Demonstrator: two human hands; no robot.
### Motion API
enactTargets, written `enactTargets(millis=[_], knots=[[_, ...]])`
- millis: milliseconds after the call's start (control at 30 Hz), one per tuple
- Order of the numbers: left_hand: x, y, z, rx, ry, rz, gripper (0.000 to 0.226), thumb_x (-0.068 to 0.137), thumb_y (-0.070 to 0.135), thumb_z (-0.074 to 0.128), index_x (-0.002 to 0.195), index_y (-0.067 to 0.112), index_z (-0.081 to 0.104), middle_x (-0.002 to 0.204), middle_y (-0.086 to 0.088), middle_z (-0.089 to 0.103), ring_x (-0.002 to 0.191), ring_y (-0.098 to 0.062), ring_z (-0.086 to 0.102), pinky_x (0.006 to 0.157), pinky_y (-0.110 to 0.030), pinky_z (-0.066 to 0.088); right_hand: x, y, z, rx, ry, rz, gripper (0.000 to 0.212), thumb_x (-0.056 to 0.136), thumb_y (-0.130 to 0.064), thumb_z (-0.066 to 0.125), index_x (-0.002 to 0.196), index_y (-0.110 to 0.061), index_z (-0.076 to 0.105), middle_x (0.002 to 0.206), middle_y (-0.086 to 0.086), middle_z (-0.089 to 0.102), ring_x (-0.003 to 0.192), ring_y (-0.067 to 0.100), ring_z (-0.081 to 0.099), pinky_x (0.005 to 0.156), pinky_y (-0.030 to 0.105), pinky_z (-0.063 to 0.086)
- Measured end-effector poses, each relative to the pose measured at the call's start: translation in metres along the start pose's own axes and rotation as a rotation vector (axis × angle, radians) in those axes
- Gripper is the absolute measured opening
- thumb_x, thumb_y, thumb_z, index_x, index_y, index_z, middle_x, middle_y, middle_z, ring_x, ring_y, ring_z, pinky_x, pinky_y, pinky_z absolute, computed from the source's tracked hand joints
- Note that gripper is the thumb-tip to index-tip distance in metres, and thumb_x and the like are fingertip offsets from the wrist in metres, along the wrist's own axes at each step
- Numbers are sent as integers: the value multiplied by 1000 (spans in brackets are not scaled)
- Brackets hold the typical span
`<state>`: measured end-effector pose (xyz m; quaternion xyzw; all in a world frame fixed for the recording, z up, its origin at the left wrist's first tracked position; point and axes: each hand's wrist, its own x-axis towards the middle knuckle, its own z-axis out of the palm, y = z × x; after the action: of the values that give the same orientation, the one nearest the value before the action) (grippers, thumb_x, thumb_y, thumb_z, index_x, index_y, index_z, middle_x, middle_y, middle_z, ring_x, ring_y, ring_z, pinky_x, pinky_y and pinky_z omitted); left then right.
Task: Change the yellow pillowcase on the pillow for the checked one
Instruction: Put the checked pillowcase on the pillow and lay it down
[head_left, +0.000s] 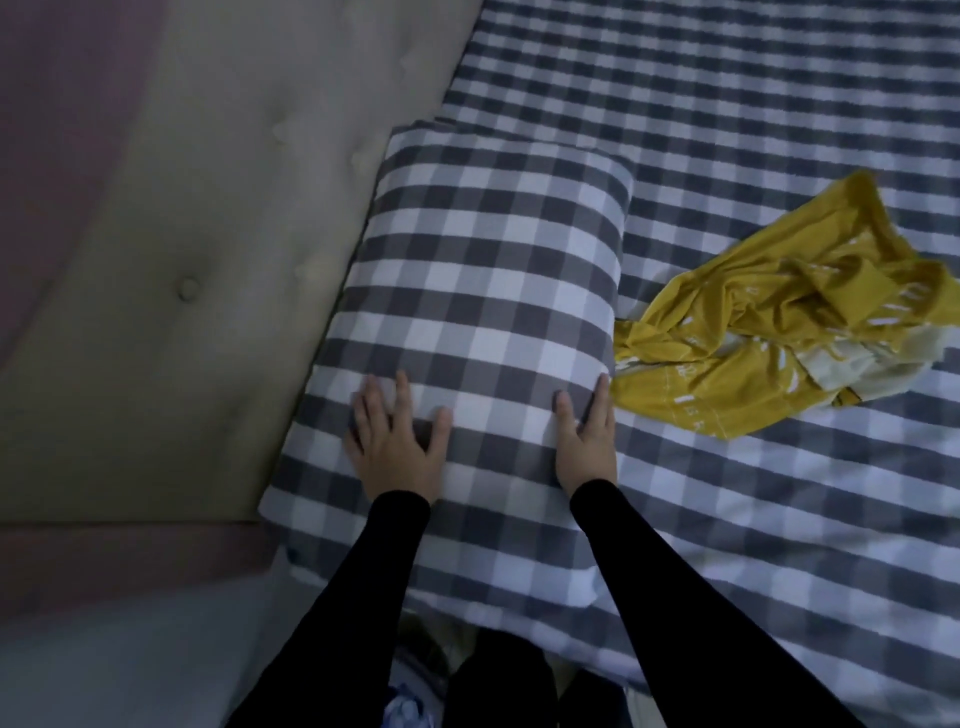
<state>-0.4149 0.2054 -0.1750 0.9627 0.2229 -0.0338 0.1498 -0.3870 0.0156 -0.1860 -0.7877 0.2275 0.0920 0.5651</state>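
**Checked case on, pillow being settled at the head of the bed**

The pillow (488, 291) is seen already dressed in the checked pillowcase (519, 223) and is laid along the head edge of the bed (779, 519), its long side touching the padded headboard (197, 249). No yellow cloth is left showing on it. The yellow pillowcase (769, 322) has been taken off and lies crumpled on the checked bed sheet (753, 93), just beside the pillow's right-hand edge and towards the middle of the bed; a pale lining or inner face is turned out at its near end.

Both hands are laid flat on the near end of the pillow. The left hand (397, 447) is spread, fingers straight and apart, palm down near the headboard side. The right hand (587, 441) is pressed along the pillow's right-hand edge with its fingers straight and together. Nothing is gripped by either hand; the cloth is only pressed.

The step in hand is judged to be the last one: the dressed pillow is being patted or smoothed into place. The swap itself appears complete. What remains is probably small: the open end of the case, which cannot be made out here, may need to be tucked, and the pillow squared against the headboard. The discarded yellow case would then have to be gathered from the sheet, for which a closed grasp on loose, bunched fabric would be called for.
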Motion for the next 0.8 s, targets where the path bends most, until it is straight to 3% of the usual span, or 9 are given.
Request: enactTargets(millis=[100, 233, 367, 467, 533, 600, 700, 800], knots=[[-20, 1, 0, -95, -11, -141, 81, 84, 71, 18, 153, 31, 7, 162, -6, -3, 148, -28, -1, 116, -55, 5, -18, 12, -8, -74, 10, 37, 70, 95, -54, 39, 152, -26, 10, 157, 7, 22, 143, 26, 24, 112, 41, 23], [-68, 24, 3, -314, 26, -229, 76, 92, 61, 39, 152, 34, 0, 161, -3, -13, 147, -27, -8, 112, -60, 7, -58, 16, -5, -311, 147, -52, 65, 93, -55, 41, 149, -32, 18, 156, 4, 18, 143, 27, 17, 109, 58, 22], [-109, 34, 22, -509, -117, -628, 93, 81, 76, 39, 149, 40, -12, 156, 6, -30, 146, -30, -15, 114, -57, 11, -74, 23, 4, -295, -62, 39, 73, 93, -55, 42, 151, -36, 2, 160, 4, 2, 146, 29, 7, 116, 53, 13], [-113, 30, 27, -726, -74, -745, 109, 74, 75, 53, 148, 38, -18, 157, 0, -28, 147, -29, -8, 118, -49, 13, -60, 26, -2, -156, -101, 253, 76, 89, -66, 37, 149, -42, -3, 157, 11, 15, 140, 35, 24, 114, 54, 19], [-113, 31, 27, -853, -41, -827, 120, 69, 75, 62, 147, 38, -21, 159, -2, -20, 148, -28, -2, 117, -50, 19, -54, 26, -4, -77, -91, 396, 80, 85, -73, 33, 150, -38, 2, 154, 15, 25, 135, 38, 33, 112, 54, 23], [-115, 35, 23, -1008, 28, -886, 127, 67, 70, 69, 149, 31, -19, 161, -4, 0, 145, -30, 18, 114, -45, 27, -56, 23, -4, -68, -91, 496, 90, 79, -80, 31, 151, -30, 8, 154, 14, 26, 136, 38, 32, 113, 52, 23], [-115, 35, 19, -1200, 108, -1008, 118, 73, 49, 77, 153, 16, -4, 156, -9, 25, 136, -31, 37, 107, -38, 34, -60, 18, -5, 40, -75, 550, 94, 80, -78, 39, 151, -22, 13, 154, 15, 27, 136, 37, 32, 113, 47, 25], [-111, 20, 24, -1350, 74, -1086, 122, 60, 61, 81, 152, 14, 16, 148, -9, 41, 128, -31, 47, 106, -44, 41, -60, 19, -11, 244, -50, 534, 95, 78, -70, 55, 150, -17, 21, 153, 11, 30, 137, 33, 34, 111, 41, 27]])
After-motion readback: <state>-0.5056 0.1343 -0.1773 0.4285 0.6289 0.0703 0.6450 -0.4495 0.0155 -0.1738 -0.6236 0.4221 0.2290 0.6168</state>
